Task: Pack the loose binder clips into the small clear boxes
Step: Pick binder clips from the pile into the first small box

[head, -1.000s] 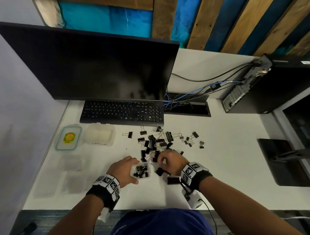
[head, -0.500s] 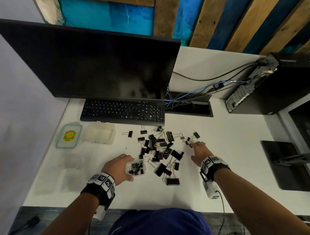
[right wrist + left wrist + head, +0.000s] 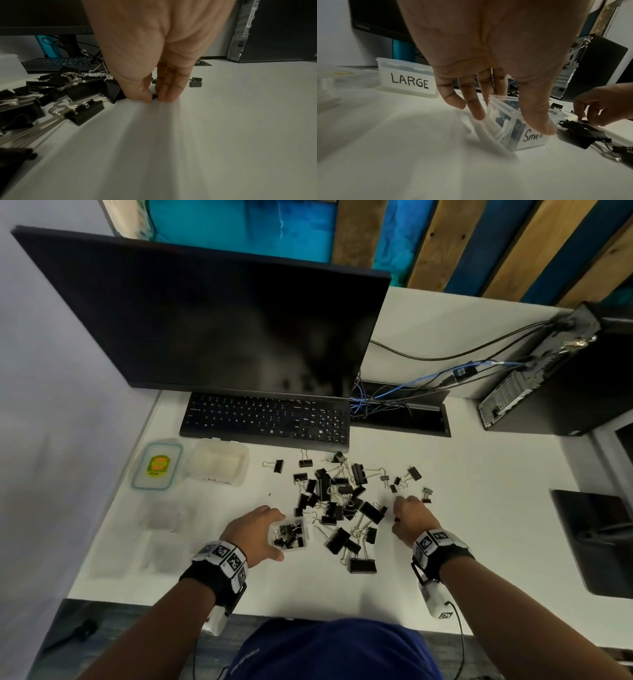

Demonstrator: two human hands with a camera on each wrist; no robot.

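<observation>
While the left hand holds the small box, right hand now nearer, pinching a tiny clip.

"LARGE" on big box, "Small" on small box

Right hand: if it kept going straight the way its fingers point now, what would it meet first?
The right hand points away from the person, pinching a small binder clip. Straight ahead, the first things look like the stray small clips just beyond its fingertips, though depth is unclear; the keyboard lies left of that line.
</observation>
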